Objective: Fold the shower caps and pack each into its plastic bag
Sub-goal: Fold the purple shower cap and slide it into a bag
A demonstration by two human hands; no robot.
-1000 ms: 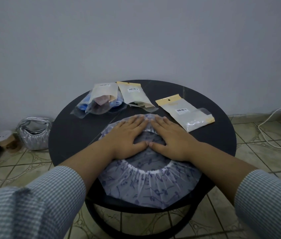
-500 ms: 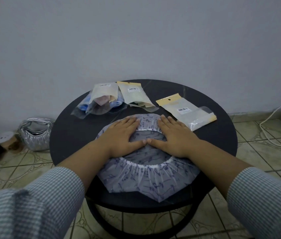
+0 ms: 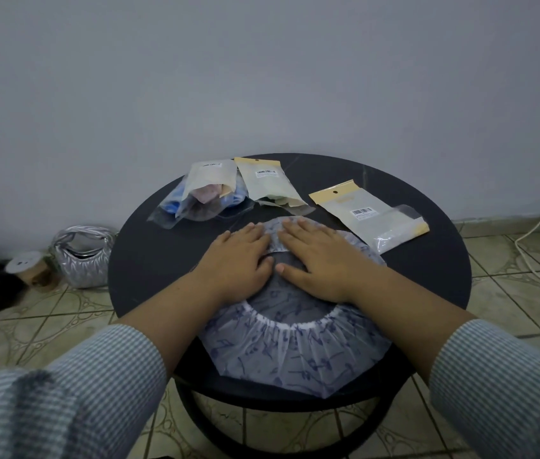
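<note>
Left hand [image 3: 240, 261] and right hand [image 3: 320, 260] flat, fingers straight, pressing crinkly round plastic shower cap [image 3: 295, 352] near table's [image 3: 136, 260] front edge.

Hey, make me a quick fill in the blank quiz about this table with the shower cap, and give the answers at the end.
1. Both hands, the left hand and right hand, press flat on the ______.
2. The shower cap lies on a round ______ table.
3. The flat bag nearest the right hand has a barcode label and looks ______.
4. A shiny silver ______ sits on the floor left of the table.

Answers: shower cap; black; empty; handbag
</note>
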